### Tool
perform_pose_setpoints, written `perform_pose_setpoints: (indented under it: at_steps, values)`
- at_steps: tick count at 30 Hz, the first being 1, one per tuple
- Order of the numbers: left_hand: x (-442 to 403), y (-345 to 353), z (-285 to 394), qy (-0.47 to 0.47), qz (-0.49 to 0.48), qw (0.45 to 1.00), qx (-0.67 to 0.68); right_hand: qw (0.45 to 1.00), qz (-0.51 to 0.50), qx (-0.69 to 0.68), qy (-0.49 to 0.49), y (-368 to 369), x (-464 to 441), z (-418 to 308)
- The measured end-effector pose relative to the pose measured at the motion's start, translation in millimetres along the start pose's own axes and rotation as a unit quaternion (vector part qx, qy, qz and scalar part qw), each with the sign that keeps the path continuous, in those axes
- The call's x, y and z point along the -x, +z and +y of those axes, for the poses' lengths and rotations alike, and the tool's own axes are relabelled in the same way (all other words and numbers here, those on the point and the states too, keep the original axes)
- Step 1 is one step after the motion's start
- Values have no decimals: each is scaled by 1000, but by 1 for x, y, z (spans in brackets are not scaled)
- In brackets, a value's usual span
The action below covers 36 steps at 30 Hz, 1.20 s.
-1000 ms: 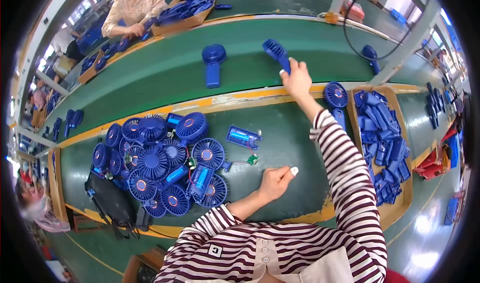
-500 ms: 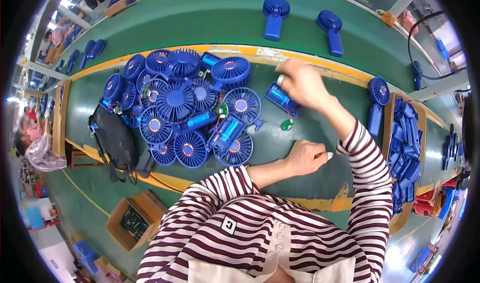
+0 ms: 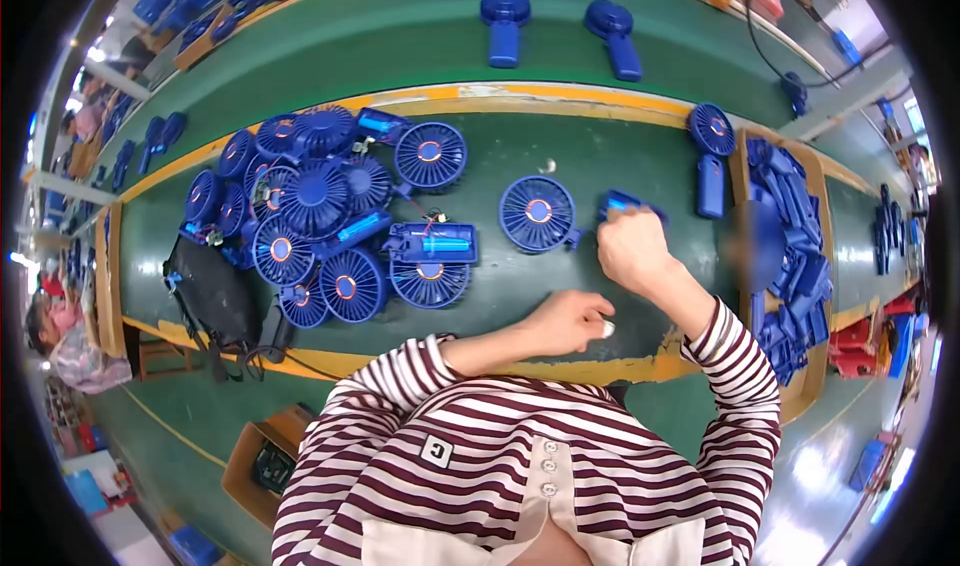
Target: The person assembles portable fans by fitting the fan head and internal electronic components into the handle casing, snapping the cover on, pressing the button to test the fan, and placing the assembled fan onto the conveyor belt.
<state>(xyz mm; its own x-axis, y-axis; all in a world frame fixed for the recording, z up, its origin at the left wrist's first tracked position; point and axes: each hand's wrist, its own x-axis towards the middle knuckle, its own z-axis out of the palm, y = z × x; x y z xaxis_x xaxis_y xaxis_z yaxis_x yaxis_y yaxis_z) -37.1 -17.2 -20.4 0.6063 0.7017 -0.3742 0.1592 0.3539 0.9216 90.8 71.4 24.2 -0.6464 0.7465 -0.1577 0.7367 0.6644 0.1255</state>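
My right hand (image 3: 636, 250) is closed on a blue fan handle housing (image 3: 622, 202), its far end showing beyond the fingers. My left hand (image 3: 566, 323) is curled low over the green table (image 3: 500, 296); whether something small is between its fingers is hidden. Between the hands and the pile lies a round blue fan head (image 3: 537, 212). To the left, blue fan heads (image 3: 315, 198) are heaped up, with an open handle (image 3: 432, 243) showing a bright blue cell on top. One assembled fan (image 3: 711, 156) lies at the right, beside the carton.
A carton (image 3: 822, 266) of blue shell parts stands at the right. Two fans (image 3: 503, 28) lie on the green belt (image 3: 400, 46) beyond the table edge. A black bag (image 3: 212, 286) sits at the left. A seated person (image 3: 75, 341) is at the far left.
My right hand has come back from the belt, where it let go of a fan, and now grips the handle housing. A fan head now lies apart from the pile. The view has shifted.
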Motion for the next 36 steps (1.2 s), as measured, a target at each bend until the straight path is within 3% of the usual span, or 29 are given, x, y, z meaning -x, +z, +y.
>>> perform_pose_setpoints:
  at_steps: [4, 6, 9, 12, 16, 18, 22, 23, 24, 25, 27, 30, 33, 36]
  values:
    - [7, -12, -2, -56, -6, 997, 55, 993, -95, -69, 26, -3, 47, 13]
    - [10, -14, -3, -53, 19, 996, 73, 972, -139, -190, 0, -21, 61, 21]
    - [12, -15, -3, -46, 92, 989, 102, 956, 67, -197, 205, -22, 65, 23]
    - [15, -21, -4, -51, 115, 989, 75, 921, 229, -240, 204, 0, 56, 15]
    - [15, -20, -2, -52, 130, 988, 68, 906, 103, -344, 223, 4, 38, -9]
    - [11, -19, -2, -33, 161, 984, 71, 884, 155, -380, 222, 7, 34, -11]
    - [-7, -22, 4, 16, 135, 988, 67, 769, 261, -512, 279, 32, 21, 2]
    - [-11, -21, 5, 17, 130, 989, 65, 693, 270, -606, 282, 33, 17, 11]
    - [-15, -20, 5, 55, 146, 986, 58, 515, 271, -762, 282, 25, 25, 15]
    - [-19, -18, 6, 93, 161, 981, 52, 493, 296, -758, 309, 31, 29, 26]
    - [-21, -15, 11, 88, 160, 981, 64, 343, 332, -841, 254, 23, 45, 41]
    - [-29, -4, 5, 125, 157, 979, 39, 203, 376, -881, 202, 19, 70, 51]
    - [-40, 22, 10, 137, 165, 977, 2, 152, 386, -892, 178, 21, 90, 51]
    - [-56, 39, 16, 159, 177, 960, -146, 113, 387, -900, 167, 22, 101, 48]
